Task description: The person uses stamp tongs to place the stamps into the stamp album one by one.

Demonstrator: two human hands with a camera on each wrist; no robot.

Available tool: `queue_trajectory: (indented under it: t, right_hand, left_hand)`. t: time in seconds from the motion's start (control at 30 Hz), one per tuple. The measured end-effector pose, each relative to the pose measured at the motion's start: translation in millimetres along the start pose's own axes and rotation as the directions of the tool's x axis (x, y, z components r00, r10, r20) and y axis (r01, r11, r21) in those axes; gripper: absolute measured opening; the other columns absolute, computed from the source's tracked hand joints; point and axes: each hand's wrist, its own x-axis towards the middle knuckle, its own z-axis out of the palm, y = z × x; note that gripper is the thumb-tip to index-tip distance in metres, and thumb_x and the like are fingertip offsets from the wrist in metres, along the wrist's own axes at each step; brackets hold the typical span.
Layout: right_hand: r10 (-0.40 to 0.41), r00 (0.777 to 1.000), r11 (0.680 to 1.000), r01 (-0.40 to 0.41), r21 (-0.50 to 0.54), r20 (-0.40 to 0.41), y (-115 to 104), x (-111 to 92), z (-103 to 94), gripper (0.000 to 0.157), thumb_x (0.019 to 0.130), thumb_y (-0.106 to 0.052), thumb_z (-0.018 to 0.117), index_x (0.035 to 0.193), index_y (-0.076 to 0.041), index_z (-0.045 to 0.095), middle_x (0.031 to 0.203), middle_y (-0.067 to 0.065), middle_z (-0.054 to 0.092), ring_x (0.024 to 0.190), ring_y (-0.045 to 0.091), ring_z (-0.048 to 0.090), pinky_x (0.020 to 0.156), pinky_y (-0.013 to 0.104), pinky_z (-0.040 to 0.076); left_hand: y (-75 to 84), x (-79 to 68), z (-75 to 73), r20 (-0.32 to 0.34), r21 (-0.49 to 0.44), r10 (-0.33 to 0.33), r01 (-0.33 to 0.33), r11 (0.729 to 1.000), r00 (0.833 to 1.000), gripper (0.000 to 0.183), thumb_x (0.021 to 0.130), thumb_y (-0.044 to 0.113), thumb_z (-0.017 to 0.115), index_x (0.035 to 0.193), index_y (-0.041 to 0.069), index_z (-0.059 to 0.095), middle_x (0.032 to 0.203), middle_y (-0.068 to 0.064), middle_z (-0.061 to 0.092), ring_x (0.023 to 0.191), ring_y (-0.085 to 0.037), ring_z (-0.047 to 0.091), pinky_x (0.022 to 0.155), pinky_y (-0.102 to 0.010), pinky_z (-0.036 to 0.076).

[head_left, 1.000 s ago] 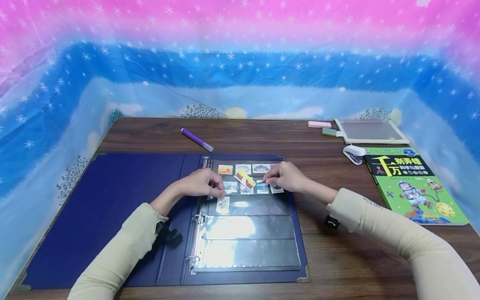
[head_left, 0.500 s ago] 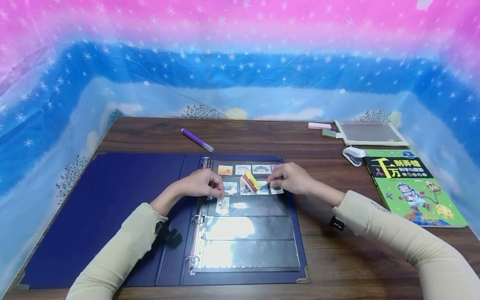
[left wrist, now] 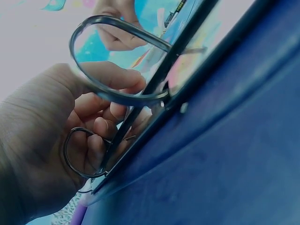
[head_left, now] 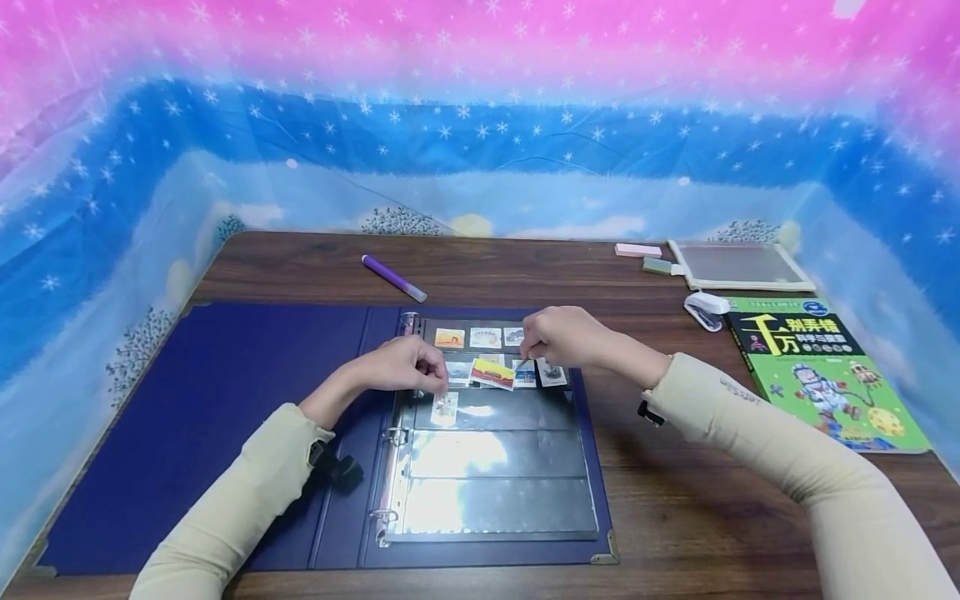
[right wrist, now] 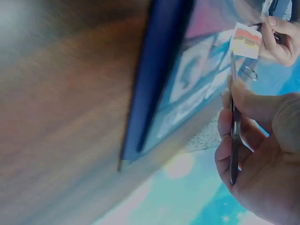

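An open dark blue ring-binder stamp album (head_left: 225, 417) lies on the table, with a clear-pocket page (head_left: 495, 458) on its right side. My right hand (head_left: 562, 336) grips tweezers (right wrist: 235, 136), whose tips hold a yellow and red stamp (head_left: 492, 372) over the second row. Over the page's left edge, by the binder rings (left wrist: 117, 96), my left hand (head_left: 401, 364) pinches a pale stamp (head_left: 444, 410) between thumb and fingers. Other stamps (head_left: 485, 337) sit in the top two rows. My right hand hides the top row's right end.
A purple marker (head_left: 393, 277) lies behind the album. To the right are a green book (head_left: 832, 375), a white stapler (head_left: 707, 310), a pink block (head_left: 637, 250), a green block (head_left: 658, 266) and a mesh pouch (head_left: 738, 265). A patterned curtain surrounds the table.
The yellow and red stamp has turned from a steep slant to nearly level over the second row. My right hand has shifted slightly up and left. My left hand stays put.
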Motion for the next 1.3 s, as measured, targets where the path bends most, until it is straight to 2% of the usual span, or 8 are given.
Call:
queue_trajectory:
  t: [0.17, 0.3, 0.53, 0.63, 0.77, 0.87, 1.03, 1.3]
  right_hand:
    - [-0.061, 0.998, 0.991, 0.061, -0.123, 0.0, -7.3, 8.2, -3.8, 0.012, 0.085, -0.012, 0.066, 0.084, -0.019, 0.076, 0.079, -0.006, 0.063, 0.076, 0.011, 0.06, 0.074, 0.031, 0.043]
    - [-0.064, 0.998, 0.987, 0.063, -0.146, -0.001, -10.4, 10.2, -3.0, 0.012, 0.085, -0.011, 0.066, 0.084, -0.018, 0.076, 0.081, -0.006, 0.064, 0.083, 0.012, 0.061, 0.079, 0.035, 0.039]
    - [-0.071, 0.997, 0.994, 0.072, -0.08, 0.015, -11.5, 5.2, 4.2, 0.012, 0.085, -0.012, 0.066, 0.085, -0.019, 0.076, 0.08, -0.007, 0.064, 0.078, 0.011, 0.057, 0.079, 0.034, 0.036]
    - [-0.092, 0.996, 0.994, 0.092, -0.059, -0.004, -11.3, 1.5, 7.2, 0.011, 0.084, -0.012, 0.067, 0.083, -0.02, 0.075, 0.078, -0.008, 0.064, 0.075, 0.009, 0.057, 0.078, 0.033, 0.037]
    - [-0.144, 0.989, 0.989, 0.143, -0.04, -0.039, -10.9, -2.3, 9.0, 0.01, 0.081, -0.01, 0.07, 0.08, -0.018, 0.075, 0.076, -0.007, 0.065, 0.074, 0.008, 0.061, 0.078, 0.031, 0.044]
    - [-0.173, 0.984, 0.985, 0.173, -0.006, -0.052, -10.5, -3.8, 9.4, 0.009, 0.08, -0.009, 0.07, 0.078, -0.017, 0.076, 0.074, -0.006, 0.066, 0.07, 0.007, 0.062, 0.07, 0.024, 0.047]
    - [-0.16, 0.986, 0.985, 0.162, 0.065, -0.042, -7.3, -6.1, 11.6, 0.009, 0.081, -0.01, 0.069, 0.079, -0.016, 0.076, 0.071, -0.005, 0.064, 0.064, 0.005, 0.059, 0.058, 0.016, 0.042]
    - [-0.144, 0.989, 0.977, 0.146, 0.154, -0.025, -1.0, -9.2, 17.8, 0.01, 0.083, -0.01, 0.067, 0.083, -0.015, 0.076, 0.075, -0.005, 0.066, 0.065, 0.002, 0.057, 0.06, 0.016, 0.042]
  left_hand:
    - [0.1, -0.2, -0.5, 0.007, -0.008, 0.017, -0.017, 1.0, 1.0, 0.008, 0.084, 0.014, 0.065, 0.079, 0.013, 0.071, 0.067, 0.006, 0.057, 0.055, -0.002, 0.041, 0.055, -0.017, 0.034]
    - [-0.9, 0.0, -0.8, 0.005, -0.011, 0.032, -0.032, 0.999, 0.999, 0.008, 0.085, 0.015, 0.065, 0.081, 0.012, 0.072, 0.068, 0.006, 0.058, 0.055, -0.002, 0.041, 0.055, -0.018, 0.035]
    - [-1.8, 0.4, -0.2, 0.007, -0.008, 0.014, -0.014, 1.0, 1.0, 0.008, 0.085, 0.014, 0.065, 0.081, 0.013, 0.071, 0.068, 0.007, 0.057, 0.056, -0.002, 0.042, 0.056, -0.017, 0.035]
    - [-0.9, 0.4, 0.0, 0.007, -0.006, 0.013, -0.013, 1.0, 1.0, 0.008, 0.084, 0.014, 0.065, 0.08, 0.012, 0.071, 0.068, 0.006, 0.058, 0.056, -0.002, 0.042, 0.056, -0.018, 0.035]
    - [-0.3, 0.6, 0.0, 0.005, -0.001, 0.018, -0.018, 1.0, 1.0, 0.009, 0.084, 0.014, 0.064, 0.08, 0.011, 0.071, 0.068, 0.003, 0.059, 0.056, -0.002, 0.042, 0.055, -0.018, 0.035]
    - [-0.8, 0.6, -0.2, 0.003, 0.006, 0.017, -0.017, 1.0, 1.0, 0.009, 0.085, 0.014, 0.064, 0.08, 0.011, 0.071, 0.068, 0.003, 0.059, 0.055, -0.002, 0.042, 0.055, -0.018, 0.035]
    - [-0.9, 0.6, -0.2, 0.001, 0.019, 0.007, -0.007, 1.0, 1.0, 0.009, 0.085, 0.013, 0.063, 0.079, 0.014, 0.071, 0.068, 0.006, 0.058, 0.055, -0.002, 0.042, 0.055, -0.017, 0.035]
    - [-0.2, 1.1, -0.4, 0.0, 0.031, -0.008, 0.008, 0.999, 1.0, 0.008, 0.084, 0.014, 0.064, 0.079, 0.016, 0.071, 0.067, 0.007, 0.059, 0.055, -0.003, 0.042, 0.055, -0.018, 0.035]
